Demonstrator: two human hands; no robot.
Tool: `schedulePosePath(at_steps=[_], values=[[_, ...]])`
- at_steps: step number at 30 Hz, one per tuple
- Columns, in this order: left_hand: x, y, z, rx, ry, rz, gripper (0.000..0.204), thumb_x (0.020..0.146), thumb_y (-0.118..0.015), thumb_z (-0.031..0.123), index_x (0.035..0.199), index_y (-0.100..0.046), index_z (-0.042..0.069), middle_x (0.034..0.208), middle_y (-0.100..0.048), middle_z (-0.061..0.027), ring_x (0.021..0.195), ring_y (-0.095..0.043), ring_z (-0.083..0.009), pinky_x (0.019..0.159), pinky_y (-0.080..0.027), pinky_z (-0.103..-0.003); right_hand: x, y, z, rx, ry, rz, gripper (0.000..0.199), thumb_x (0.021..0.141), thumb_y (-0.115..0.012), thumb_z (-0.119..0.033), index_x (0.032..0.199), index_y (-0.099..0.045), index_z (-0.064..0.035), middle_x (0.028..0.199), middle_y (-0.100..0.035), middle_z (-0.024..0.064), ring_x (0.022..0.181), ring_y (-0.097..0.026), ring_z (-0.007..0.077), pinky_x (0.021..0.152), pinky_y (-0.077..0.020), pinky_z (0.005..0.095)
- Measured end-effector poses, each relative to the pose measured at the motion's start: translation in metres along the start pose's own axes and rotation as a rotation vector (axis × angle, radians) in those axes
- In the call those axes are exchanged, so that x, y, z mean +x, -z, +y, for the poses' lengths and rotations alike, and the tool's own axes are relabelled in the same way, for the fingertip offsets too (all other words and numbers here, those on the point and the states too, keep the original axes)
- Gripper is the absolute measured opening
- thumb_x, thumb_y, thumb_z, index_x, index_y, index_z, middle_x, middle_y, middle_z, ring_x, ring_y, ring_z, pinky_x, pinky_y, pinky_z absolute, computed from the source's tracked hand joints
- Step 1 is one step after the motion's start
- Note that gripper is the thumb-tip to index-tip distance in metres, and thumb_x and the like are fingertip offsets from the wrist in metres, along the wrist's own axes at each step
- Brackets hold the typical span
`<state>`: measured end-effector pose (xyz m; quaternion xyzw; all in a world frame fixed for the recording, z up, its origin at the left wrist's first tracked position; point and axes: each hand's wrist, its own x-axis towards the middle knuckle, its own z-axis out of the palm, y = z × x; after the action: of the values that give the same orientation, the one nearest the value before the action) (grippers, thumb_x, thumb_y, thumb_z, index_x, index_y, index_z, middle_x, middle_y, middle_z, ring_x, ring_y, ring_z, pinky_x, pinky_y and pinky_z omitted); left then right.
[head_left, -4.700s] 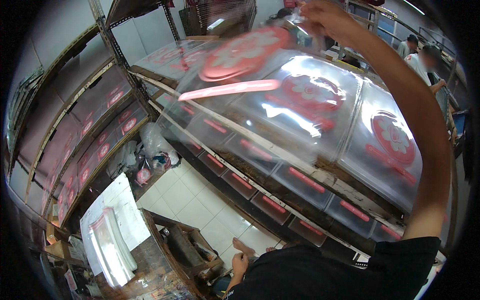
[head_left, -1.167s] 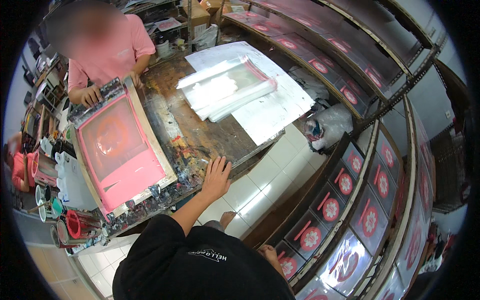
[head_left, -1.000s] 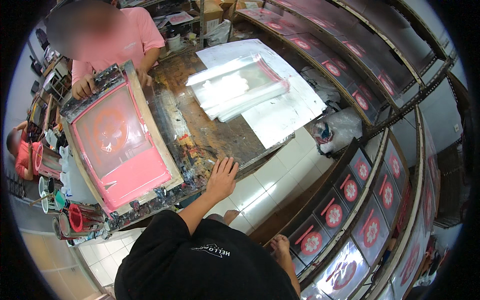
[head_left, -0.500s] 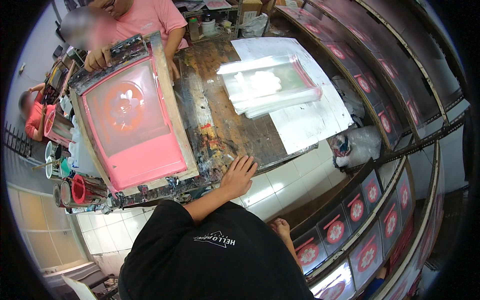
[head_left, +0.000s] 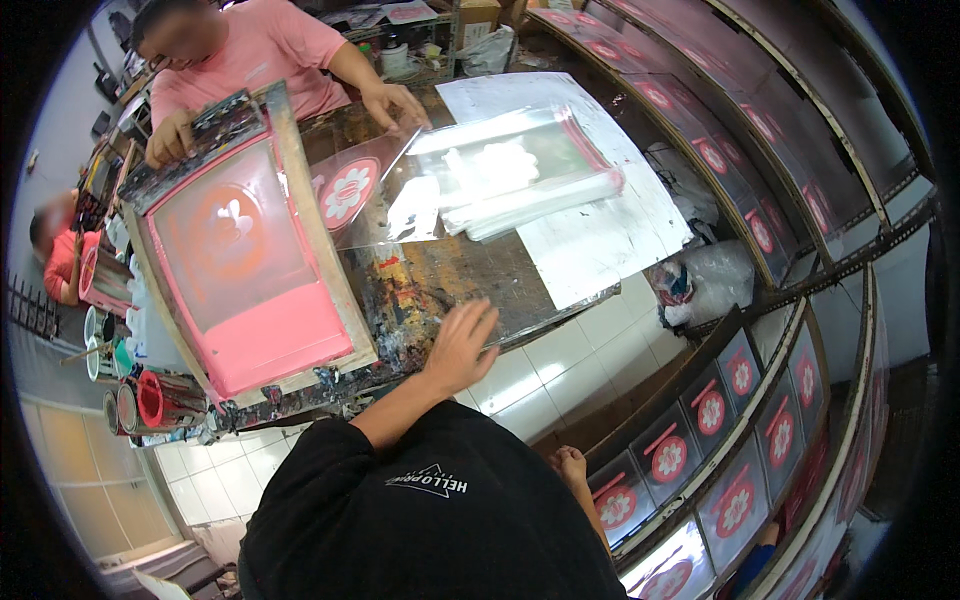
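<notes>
My left hand [head_left: 462, 345] is over the front edge of the paint-stained worktable [head_left: 440, 290], fingers stretched and slightly apart, with nothing in it. Low beside my body, my right hand [head_left: 572, 468] has curled fingers near the rack of prints; whatever it may hold is hidden. Across the table, a co-worker in a pink shirt holds a clear plastic sheet [head_left: 347, 193] printed with a pink circle and white flower. The co-worker's other hand rests on the top of a wooden-framed printing screen [head_left: 335, 290] with pink ink on its mesh.
A stack of clear plastic bags [head_left: 540, 170] lies partly on a white paper sheet [head_left: 580, 265]. Drying racks [head_left: 790, 370] with printed sheets curve along the right. Ink cans [head_left: 165, 398] stand at the left. A plastic-wrapped bundle [head_left: 715, 280] sits beyond the table's right corner.
The co-worker's hand has brought the printed clear sheet out to the right of the screen. My left hand has shifted slightly left and its fingers are blurred. My right hand stays low.
</notes>
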<state>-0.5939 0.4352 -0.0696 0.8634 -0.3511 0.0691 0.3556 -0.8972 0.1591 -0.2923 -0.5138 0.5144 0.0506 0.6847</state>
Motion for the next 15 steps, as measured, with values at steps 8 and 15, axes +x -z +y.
schedulePosePath(at_steps=[8,15], values=[[0.135,0.041,-0.01,0.911,-0.056,0.033,0.071,0.085,-0.063,0.016,0.147,-0.035,-0.001,0.154,-0.032,-0.0233,0.142,-0.031,-0.0387,0.119,-0.015,-0.059,-0.017,0.01,0.03,0.085,-0.038,0.024,0.011,0.1,-0.055,-0.014,0.105,-0.055,-0.0048,0.089,-0.059,0.0043,0.076,-0.064,0.0187,0.073,-0.0582,0.036],[0.168,0.024,-0.05,0.826,-0.071,-0.157,0.027,0.086,-0.056,0.014,0.107,-0.065,0.0,0.107,-0.063,-0.0122,0.113,-0.056,-0.0288,0.102,-0.035,-0.057,-0.044,0.013,0.039,0.185,-0.124,0.085,0.007,0.1,-0.056,-0.016,0.101,-0.054,-0.0098,0.086,-0.059,0.004,0.076,-0.064,0.0166,0.061,-0.0536,0.0314]])
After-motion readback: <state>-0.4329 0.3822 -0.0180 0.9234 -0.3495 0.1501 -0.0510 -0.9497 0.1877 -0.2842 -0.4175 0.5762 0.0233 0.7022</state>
